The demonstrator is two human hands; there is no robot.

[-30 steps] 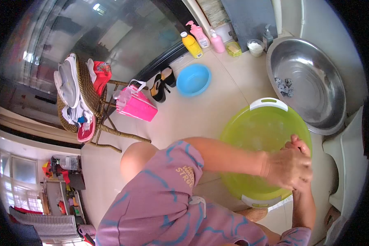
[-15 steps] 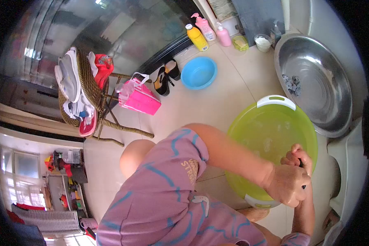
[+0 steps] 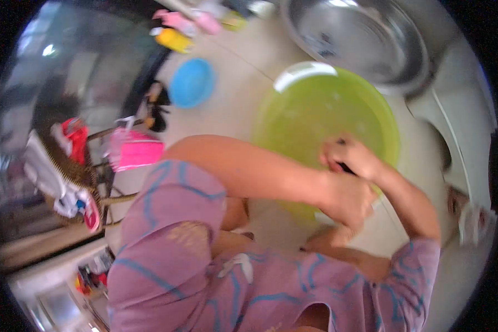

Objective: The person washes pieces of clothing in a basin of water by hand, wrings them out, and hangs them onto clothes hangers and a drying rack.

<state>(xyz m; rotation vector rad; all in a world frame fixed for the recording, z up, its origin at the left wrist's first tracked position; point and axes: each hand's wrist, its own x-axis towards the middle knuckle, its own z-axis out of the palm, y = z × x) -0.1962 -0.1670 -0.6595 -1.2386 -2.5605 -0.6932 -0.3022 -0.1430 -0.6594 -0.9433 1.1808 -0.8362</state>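
Observation:
My left hand (image 3: 348, 203) is closed in a fist near the front edge of a green plastic tub (image 3: 390, 124). Just above it in the view, my right hand (image 3: 355, 157) is also closed, over the tub. A small dark thing (image 3: 346, 167) shows between the two fists, mostly hidden by my fingers; its kind cannot be made out. Cloudy water (image 3: 315, 119) with patches of foam stands in the tub. Motion blurs both hands.
A large metal basin (image 3: 373, 47) with dark wet cloth in it stands behind the tub. Farther left are a blue basin (image 3: 192, 83), black shoes (image 3: 156, 108), a pink bag (image 3: 141, 151), a yellow bottle (image 3: 173, 40) and a wicker chair (image 3: 66, 166) with clothes.
The view has swung, so the tub and basins sit farther left and higher. My fists stay close together by the tub, with the right one now showing more fully above the left.

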